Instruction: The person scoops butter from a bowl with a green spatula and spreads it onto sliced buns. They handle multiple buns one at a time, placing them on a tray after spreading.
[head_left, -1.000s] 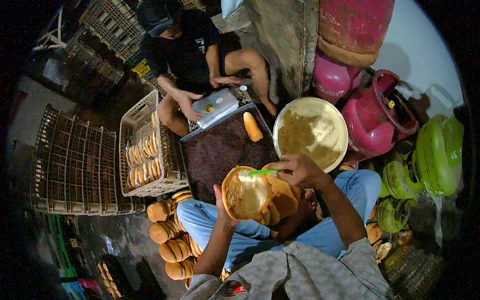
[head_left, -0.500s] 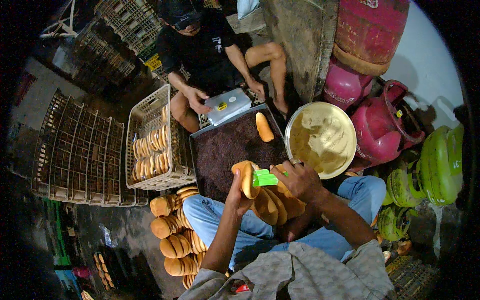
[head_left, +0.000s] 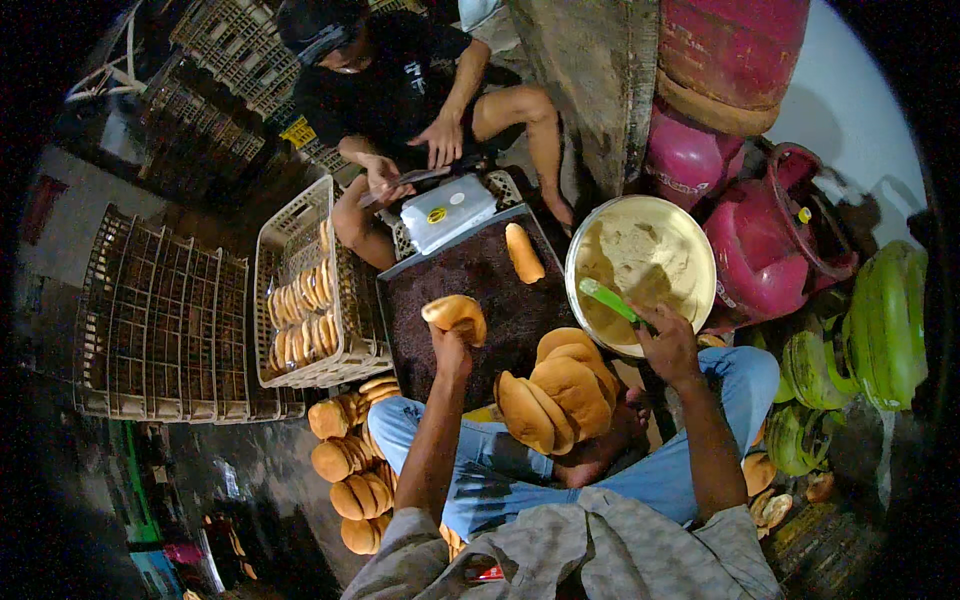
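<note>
While the left hand [head_left: 452, 352] is gripping a folded bun [head_left: 456, 316] over the middle of a tray [head_left: 462, 240] of dark sprinkles [head_left: 530, 315], the right hand [head_left: 668, 346] is holding a green spatula [head_left: 608, 299] over the near left part of a tub [head_left: 571, 262] of pale cream [head_left: 650, 238]. Whether the bun is touching the sprinkles, or the spatula the cream, I cannot tell. Several round buns [head_left: 572, 388] are lying in a pile by the tray's near right corner. One long roll [head_left: 523, 254] is resting on the sprinkles near the far right corner. Beyond the far edge, a co-worker [head_left: 375, 105] is sitting behind a silvery box [head_left: 448, 214] and is holding something thin and flat. Beside the tray's left edge, a pale crate [head_left: 352, 345] is holding wrapped buns [head_left: 300, 318].
</note>
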